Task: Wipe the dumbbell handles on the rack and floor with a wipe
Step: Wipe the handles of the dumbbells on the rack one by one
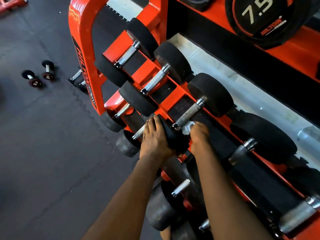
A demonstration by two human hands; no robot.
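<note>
Far left: dark rubber floor (43, 153), with two small dumbbells (48, 71) lying loose on it and a second pair (78, 79) by the rack foot, likely waiting their turn. Next, the orange rack (83, 54): tilted shelves hold rows of black-headed dumbbells with chrome handles facing up, easy to reach. Left hand (154, 141) wraps over the near head of one dumbbell (210, 94) on the upper shelf, fingers curled on its edge, probably to stop it rolling. Right of that, a white wipe (187, 128) is bunched against the near end of its knurled handle (189, 114). Right hand (199, 135) pinches the wipe, fingers curled in, pressing it to the metal. Judged step: mid-wipe, most of this handle to go. Top right: plate marked 7.5 (256, 16), and a pale wall strip (233, 78) behind the rack.
</note>
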